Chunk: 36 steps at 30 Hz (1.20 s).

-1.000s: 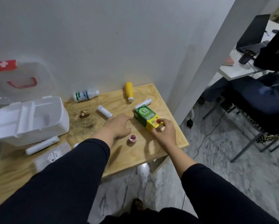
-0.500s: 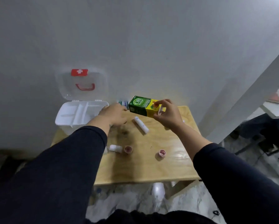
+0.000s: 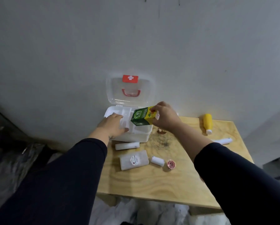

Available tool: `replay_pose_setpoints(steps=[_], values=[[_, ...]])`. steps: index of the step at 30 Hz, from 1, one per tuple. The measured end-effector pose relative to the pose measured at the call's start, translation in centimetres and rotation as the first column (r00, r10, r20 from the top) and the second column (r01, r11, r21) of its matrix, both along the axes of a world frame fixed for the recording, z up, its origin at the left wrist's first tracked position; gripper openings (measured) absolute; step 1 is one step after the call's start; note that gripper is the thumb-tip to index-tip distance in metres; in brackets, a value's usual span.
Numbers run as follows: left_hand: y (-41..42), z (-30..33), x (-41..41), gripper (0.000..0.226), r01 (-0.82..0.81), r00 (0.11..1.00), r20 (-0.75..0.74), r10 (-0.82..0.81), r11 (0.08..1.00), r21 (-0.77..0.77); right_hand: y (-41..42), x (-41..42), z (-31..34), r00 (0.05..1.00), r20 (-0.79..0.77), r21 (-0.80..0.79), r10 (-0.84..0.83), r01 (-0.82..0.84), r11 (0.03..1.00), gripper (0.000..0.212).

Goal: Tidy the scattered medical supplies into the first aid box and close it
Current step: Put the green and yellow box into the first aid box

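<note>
The white first aid box (image 3: 136,136) stands open at the table's back left, its clear lid (image 3: 130,90) with a red cross label upright against the wall. My right hand (image 3: 166,117) grips a green and yellow carton (image 3: 141,117), tilted, just above the box's right side. My left hand (image 3: 113,125) lies flat on the box's inner tray, fingers spread. On the table lie a white roll (image 3: 127,145), a flat white packet (image 3: 134,160), a small white roll (image 3: 157,161), a small pink pot (image 3: 171,164), a yellow bottle (image 3: 207,123) and a white tube (image 3: 223,140).
The light wooden table (image 3: 152,187) stands against a grey wall and has a dark stain (image 3: 162,141) to the right of the box. Its left edge ends just below the box; dark floor and clutter lie to the left.
My right hand has carried the carton from the table up and over to the box. My left hand has moved onto the box's tray. The view has swung left.
</note>
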<state>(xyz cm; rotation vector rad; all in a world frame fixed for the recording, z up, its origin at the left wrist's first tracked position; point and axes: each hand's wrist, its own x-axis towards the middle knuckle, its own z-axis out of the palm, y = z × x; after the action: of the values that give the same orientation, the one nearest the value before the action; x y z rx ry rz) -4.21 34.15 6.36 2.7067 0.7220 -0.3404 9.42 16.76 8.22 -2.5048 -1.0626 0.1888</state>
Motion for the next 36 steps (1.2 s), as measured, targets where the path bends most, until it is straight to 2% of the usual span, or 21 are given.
replay_pose_setpoints(steps=[5, 10, 13, 25, 31, 36], values=[[2.8, -2.1, 0.0, 0.088, 0.109, 0.994, -0.026, -0.109, 0.994, 0.023, 4.2, 0.2, -1.9, 1.000, -0.030, -0.111, -0.001, -0.002, 0.994, 0.047], [3.5, -3.8, 0.1, 0.091, 0.208, 0.978, -0.021, -0.207, 0.973, 0.096, 6.6, -0.7, -4.4, 0.989, -0.138, -0.105, -0.048, 0.034, 0.994, 0.046], [3.8, -4.8, 0.1, 0.092, 0.228, 0.973, -0.001, -0.229, 0.965, 0.130, 7.8, -0.9, -6.1, 0.975, -0.206, -0.113, -0.088, 0.066, 0.991, 0.048], [3.9, -6.1, -0.2, 0.090, 0.224, 0.972, 0.036, -0.234, 0.959, 0.173, 10.7, -1.1, -7.7, 0.944, -0.251, -0.204, -0.212, 0.163, 0.965, 0.058], [3.9, -5.0, 0.2, 0.092, 0.249, 0.969, -0.037, -0.246, 0.954, 0.168, 8.5, -1.4, -6.0, 0.954, -0.244, -0.073, -0.175, 0.161, 0.984, 0.046], [3.4, -3.1, -0.4, 0.088, 0.237, 0.971, -0.009, -0.239, 0.959, 0.155, 5.5, -2.8, -3.9, 0.989, -0.129, 0.005, -0.078, 0.080, 0.997, 0.036]])
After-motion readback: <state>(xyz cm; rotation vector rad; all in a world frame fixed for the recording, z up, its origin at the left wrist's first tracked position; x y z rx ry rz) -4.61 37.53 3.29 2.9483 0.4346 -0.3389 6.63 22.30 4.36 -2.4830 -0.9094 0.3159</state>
